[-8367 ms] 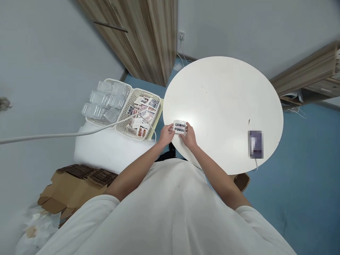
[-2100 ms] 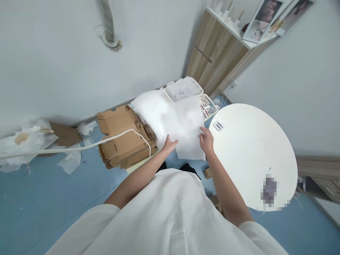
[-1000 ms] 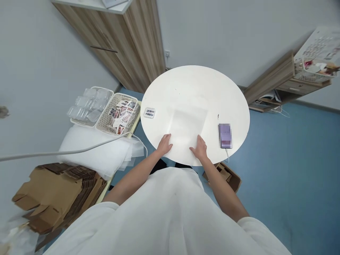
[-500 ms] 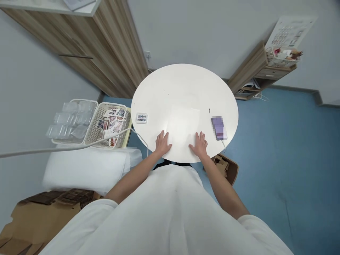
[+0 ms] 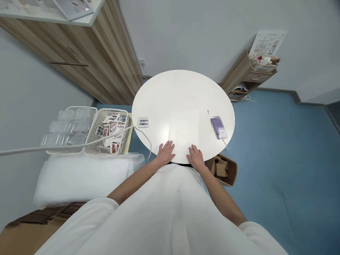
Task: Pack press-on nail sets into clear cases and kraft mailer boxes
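Both of my hands rest at the near edge of a white oval table [image 5: 183,85]. My left hand [image 5: 165,153] lies palm down with its fingers stretched forward, holding nothing. My right hand [image 5: 196,157] lies the same way, a little to the right, also with nothing in it. Between and ahead of them a pale, sheet-like rectangle [image 5: 184,124] shows faintly on the tabletop. A small clear case of press-on nails [image 5: 143,122] sits near the left rim. Toward the right rim lies a purple, blurred-out object [image 5: 219,127] with a white cable.
Left of the table stand a white basket of nail cards [image 5: 91,141] and a basket of clear plastic boxes [image 5: 69,122]. A white cable [image 5: 106,140] crosses in front. A carton of cardboard pieces [image 5: 233,173] stands on the floor at right. Cabinets [image 5: 114,63] rise behind.
My hands have slid back toward my body, nearer the table's front edge, and their fingers are closer together. The camera view has shifted slightly. The things on the table stay in place.
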`<state>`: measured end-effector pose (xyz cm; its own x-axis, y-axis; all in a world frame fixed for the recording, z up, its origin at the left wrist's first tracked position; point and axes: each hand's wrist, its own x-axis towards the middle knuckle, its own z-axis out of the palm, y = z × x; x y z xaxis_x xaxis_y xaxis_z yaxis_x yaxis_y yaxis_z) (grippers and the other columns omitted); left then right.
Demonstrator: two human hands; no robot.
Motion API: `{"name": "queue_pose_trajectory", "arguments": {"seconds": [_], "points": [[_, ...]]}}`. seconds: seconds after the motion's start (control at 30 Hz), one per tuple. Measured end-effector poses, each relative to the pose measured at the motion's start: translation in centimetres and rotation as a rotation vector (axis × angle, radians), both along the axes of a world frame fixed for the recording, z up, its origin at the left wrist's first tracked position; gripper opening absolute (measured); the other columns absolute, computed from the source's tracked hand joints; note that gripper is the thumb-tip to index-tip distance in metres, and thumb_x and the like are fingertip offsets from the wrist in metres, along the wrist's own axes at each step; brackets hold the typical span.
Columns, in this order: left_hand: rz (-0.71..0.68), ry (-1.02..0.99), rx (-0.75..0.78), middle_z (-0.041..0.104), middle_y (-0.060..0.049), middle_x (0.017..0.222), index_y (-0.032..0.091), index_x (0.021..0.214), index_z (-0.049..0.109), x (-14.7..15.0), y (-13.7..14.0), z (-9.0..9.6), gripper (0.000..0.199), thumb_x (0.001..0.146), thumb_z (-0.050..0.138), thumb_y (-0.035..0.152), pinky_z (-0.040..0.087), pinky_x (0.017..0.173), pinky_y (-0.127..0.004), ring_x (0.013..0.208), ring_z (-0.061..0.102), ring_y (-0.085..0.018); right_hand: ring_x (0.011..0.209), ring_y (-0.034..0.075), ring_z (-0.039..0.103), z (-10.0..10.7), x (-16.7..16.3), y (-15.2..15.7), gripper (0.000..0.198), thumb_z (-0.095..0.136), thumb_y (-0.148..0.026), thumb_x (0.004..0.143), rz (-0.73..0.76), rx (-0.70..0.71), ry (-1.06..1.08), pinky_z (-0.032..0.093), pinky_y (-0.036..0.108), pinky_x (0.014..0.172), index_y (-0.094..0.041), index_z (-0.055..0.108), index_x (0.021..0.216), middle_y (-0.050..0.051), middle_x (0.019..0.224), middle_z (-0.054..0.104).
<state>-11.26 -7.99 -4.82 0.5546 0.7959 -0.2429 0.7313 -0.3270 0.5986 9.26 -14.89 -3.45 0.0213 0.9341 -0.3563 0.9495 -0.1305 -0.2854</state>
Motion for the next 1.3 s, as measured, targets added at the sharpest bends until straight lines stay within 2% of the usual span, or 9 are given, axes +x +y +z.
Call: {"name": "queue_pose_trajectory", "arguments": {"seconds": [0.17,0.33,0.67,0.93,1.07,1.17,1.3], "points": [[0.065,-0.107,0.004,0.032,-0.009,0.143,0.027,0.123,0.047,1.0,1.9,-0.2,0.047,0.077,0.052,0.031,0.003,0.108,-0.05,0.134,0.019,-0.03,0.135,0.023,0.019,0.1,0.8,2.0,0.043,0.034,-0.031,0.089,-0.01,0.007,-0.017,0.021,0.045,0.104,-0.017,0.036,0.129,0.013,0.144,0.028],[0.017,-0.001,0.015,0.027,-0.009,0.145,0.025,0.128,0.042,1.2,2.9,-0.2,0.053,0.076,0.052,0.027,0.002,0.108,-0.05,0.135,0.016,-0.028,0.134,0.024,0.02,0.1,1.3,3.0,0.042,0.034,-0.03,0.089,0.005,-0.007,-0.028,0.021,0.047,0.104,-0.017,0.037,0.128,0.013,0.144,0.027],[-0.033,0.044,0.043,0.023,-0.011,0.146,0.022,0.131,0.038,1.7,2.9,0.2,0.055,0.078,0.05,0.027,0.002,0.108,-0.049,0.136,0.014,-0.028,0.133,0.026,0.022,0.3,1.2,2.6,0.042,0.034,-0.03,0.088,-0.036,0.024,-0.049,0.019,0.05,0.103,-0.018,0.038,0.128,0.013,0.144,0.029],[-0.076,0.258,0.148,0.024,-0.01,0.146,0.018,0.134,0.034,2.4,2.3,0.5,0.055,0.079,0.041,0.026,0.014,0.105,-0.052,0.136,0.013,-0.028,0.133,0.025,0.023,0.4,1.8,2.5,0.042,0.03,-0.032,0.09,0.003,0.029,-0.074,0.02,0.048,0.103,-0.018,0.039,0.128,0.012,0.144,0.029],[-0.055,0.322,0.203,0.026,-0.012,0.145,0.017,0.131,0.038,2.8,2.0,0.8,0.054,0.078,0.041,0.023,0.016,0.105,-0.052,0.135,0.015,-0.029,0.132,0.027,0.025,0.0,2.4,2.6,0.043,0.034,-0.034,0.089,0.053,0.051,-0.057,0.022,0.047,0.102,-0.016,0.041,0.127,0.014,0.142,0.031],[-0.019,0.327,0.207,0.026,-0.012,0.145,0.016,0.129,0.04,2.9,1.8,1.1,0.052,0.078,0.041,0.022,0.017,0.104,-0.052,0.135,0.017,-0.029,0.131,0.029,0.026,-0.1,2.7,2.7,0.043,0.036,-0.036,0.088,0.075,0.117,-0.028,0.024,0.048,0.101,-0.015,0.044,0.125,0.016,0.14,0.034],[0.117,0.307,0.187,0.025,-0.014,0.145,0.017,0.129,0.04,2.6,1.3,1.4,0.051,0.079,0.043,0.026,0.019,0.103,-0.053,0.135,0.016,-0.03,0.128,0.029,0.029,0.3,2.8,2.7,0.043,0.038,-0.035,0.087,0.093,0.231,0.039,0.028,0.047,0.099,-0.016,0.045,0.124,0.016,0.139,0.035]]}}
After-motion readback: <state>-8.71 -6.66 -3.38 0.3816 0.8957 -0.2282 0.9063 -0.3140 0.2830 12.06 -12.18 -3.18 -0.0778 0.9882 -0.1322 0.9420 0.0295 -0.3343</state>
